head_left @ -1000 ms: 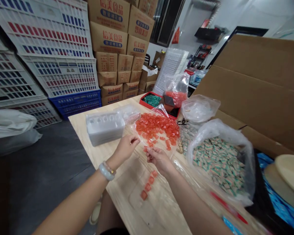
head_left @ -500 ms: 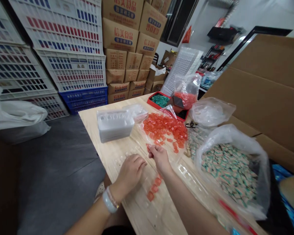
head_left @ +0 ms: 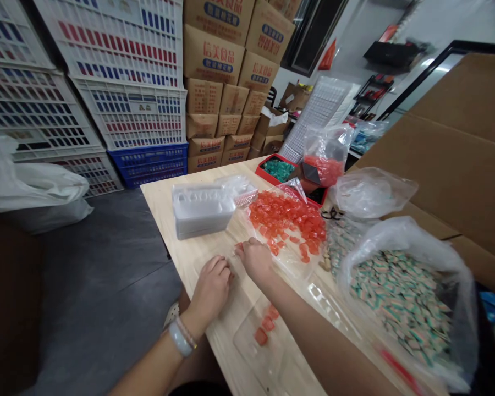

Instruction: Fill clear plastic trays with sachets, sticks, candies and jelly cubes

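The left hand (head_left: pixel 212 287) lies curled on the worktop (head_left: pixel 190 256); the right hand (head_left: pixel 253 258) pinches narrowly beside the orange candies (head_left: pixel 286 217), though whether it holds one I cannot tell. They look light and slippery, best taken singly between fingertips.

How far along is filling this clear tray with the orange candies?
Early on. Done: only a few orange candies sit in the clear plastic tray. In hand: the right hand is at the pile's edge, the left hand on the table; neither clearly holds a candy. Left: nearly all the orange pile, with stacked trays nearby.
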`<control>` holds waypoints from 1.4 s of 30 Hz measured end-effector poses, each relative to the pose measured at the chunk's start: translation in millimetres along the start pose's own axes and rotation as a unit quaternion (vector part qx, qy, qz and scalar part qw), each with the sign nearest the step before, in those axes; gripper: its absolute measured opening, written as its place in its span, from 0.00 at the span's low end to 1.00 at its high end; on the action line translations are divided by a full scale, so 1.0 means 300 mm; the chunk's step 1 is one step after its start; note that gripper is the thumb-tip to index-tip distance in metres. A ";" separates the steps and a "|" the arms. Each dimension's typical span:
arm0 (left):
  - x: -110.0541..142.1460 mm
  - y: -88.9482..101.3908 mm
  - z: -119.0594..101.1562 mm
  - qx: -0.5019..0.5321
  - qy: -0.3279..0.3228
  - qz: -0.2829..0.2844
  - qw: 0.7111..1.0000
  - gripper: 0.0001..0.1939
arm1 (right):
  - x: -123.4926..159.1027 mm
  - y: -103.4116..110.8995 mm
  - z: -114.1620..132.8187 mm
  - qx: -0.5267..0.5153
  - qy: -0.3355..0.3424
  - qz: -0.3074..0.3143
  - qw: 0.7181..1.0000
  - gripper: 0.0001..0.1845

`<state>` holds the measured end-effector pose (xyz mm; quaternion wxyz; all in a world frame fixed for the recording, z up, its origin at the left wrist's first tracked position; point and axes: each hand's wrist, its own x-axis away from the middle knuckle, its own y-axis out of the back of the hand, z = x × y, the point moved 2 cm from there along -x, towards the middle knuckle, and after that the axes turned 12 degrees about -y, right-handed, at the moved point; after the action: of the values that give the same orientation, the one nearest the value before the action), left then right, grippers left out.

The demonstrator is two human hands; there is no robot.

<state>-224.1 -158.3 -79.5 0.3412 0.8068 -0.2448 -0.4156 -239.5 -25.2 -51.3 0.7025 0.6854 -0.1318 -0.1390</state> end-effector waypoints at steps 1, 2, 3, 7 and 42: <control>0.000 0.001 0.000 -0.001 -0.001 0.003 1.000 0.09 | 0.002 0.003 -0.004 0.008 0.015 -0.015 1.000 0.13; -0.001 0.002 -0.001 -0.003 -0.001 0.006 1.000 0.09 | 0.003 0.005 -0.008 0.006 0.028 -0.029 0.999 0.14; -0.002 0.004 -0.002 -0.006 0.000 0.010 1.000 0.09 | 0.002 0.004 -0.012 -0.007 0.035 -0.035 0.999 0.14; -0.006 0.009 -0.006 -0.008 0.000 0.015 1.000 0.08 | -0.017 -0.019 -0.009 -0.064 0.072 0.013 0.995 0.13; -0.844 -0.410 -0.064 -0.052 0.028 0.160 0.985 0.26 | -0.257 0.009 -0.784 -0.181 -0.282 -0.084 0.938 0.28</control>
<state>-329.8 99.7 -36.6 0.4512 0.7498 -0.3394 -0.3451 -222.6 221.9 -54.3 0.7341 0.4882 -0.2395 -0.4068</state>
